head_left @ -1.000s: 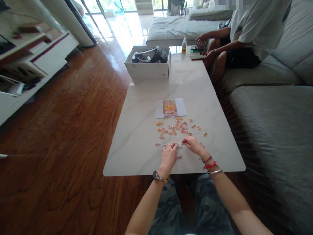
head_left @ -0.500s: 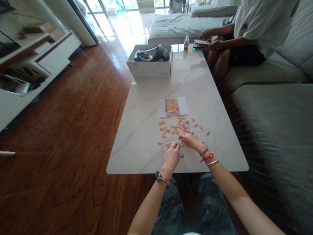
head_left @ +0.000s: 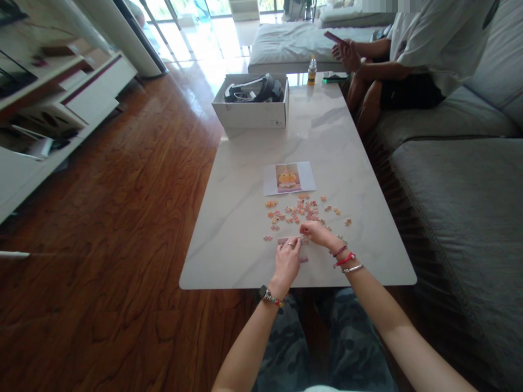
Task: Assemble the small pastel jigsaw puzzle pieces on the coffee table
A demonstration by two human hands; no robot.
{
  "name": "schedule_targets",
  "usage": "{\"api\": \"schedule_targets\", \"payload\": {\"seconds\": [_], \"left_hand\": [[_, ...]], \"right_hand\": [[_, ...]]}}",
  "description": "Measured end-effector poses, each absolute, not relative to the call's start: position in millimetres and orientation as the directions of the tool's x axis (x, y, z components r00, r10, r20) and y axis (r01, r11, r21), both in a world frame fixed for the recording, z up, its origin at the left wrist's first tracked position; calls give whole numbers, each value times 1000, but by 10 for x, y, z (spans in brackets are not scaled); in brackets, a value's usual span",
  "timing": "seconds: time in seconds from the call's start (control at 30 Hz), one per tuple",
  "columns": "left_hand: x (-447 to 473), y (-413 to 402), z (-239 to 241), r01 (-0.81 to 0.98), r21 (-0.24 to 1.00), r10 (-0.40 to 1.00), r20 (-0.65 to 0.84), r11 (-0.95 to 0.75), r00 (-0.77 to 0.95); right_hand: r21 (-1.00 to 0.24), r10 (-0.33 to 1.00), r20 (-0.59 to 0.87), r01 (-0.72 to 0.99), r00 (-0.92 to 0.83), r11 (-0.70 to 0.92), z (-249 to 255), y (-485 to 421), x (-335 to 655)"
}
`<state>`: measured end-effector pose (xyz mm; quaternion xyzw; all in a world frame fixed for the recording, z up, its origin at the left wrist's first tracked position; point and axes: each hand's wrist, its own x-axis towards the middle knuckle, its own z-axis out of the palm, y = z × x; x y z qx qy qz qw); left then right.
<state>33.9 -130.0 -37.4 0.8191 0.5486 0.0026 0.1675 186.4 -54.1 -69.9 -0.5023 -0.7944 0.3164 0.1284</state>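
My left hand (head_left: 288, 260) lies at the near part of the table, its bent fingers closed on a pale strip of jigsaw puzzle pieces (head_left: 281, 240) that they partly cover. Just to its right, my right hand (head_left: 317, 233) is bent in a pinch at a small jigsaw puzzle piece mostly hidden by the fingers. Below the strip, a purplish piece (head_left: 303, 260) shows beside the left hand. Loose orange and pink puzzle pieces (head_left: 302, 209) are scattered beyond both hands. Behind them lies a sheet with a printed picture (head_left: 288, 177) of a yellow figure.
On the white marble-patterned table (head_left: 241, 218), a white box (head_left: 249, 115) holding a dark headset-like device stands at the far left. A bottle (head_left: 312, 71) stands farther back. Another person (head_left: 433, 60) sits on the grey sofa (head_left: 461, 196) at right, holding a phone (head_left: 334, 37).
My hands stay almost in place at the puzzle strip, with only slight finger movement. The other person has raised the phone from near the table.
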Motion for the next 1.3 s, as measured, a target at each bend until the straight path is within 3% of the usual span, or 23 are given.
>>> {"api": "schedule_targets", "payload": {"seconds": [0.33, 0.57, 0.9, 1.3], "left_hand": [[333, -1315, -391, 897, 273, 899, -175, -348, 402], [345, -1276, -366, 903, 310, 914, -180, -298, 363], [335, -1311, -408, 892, 278, 901, -153, -356, 407], [390, -1298, -387, 903, 223, 897, -169, -369, 408]], "right_hand": [[-597, 884, -147, 752, -445, 279, -670, -547, 1841], [-606, 908, -91, 746, -410, 276, -604, -631, 1855], [-540, 910, -93, 788, -405, 296, -595, -660, 1817], [-495, 969, -3, 842, -246, 212, -685, -1189, 1821]]}}
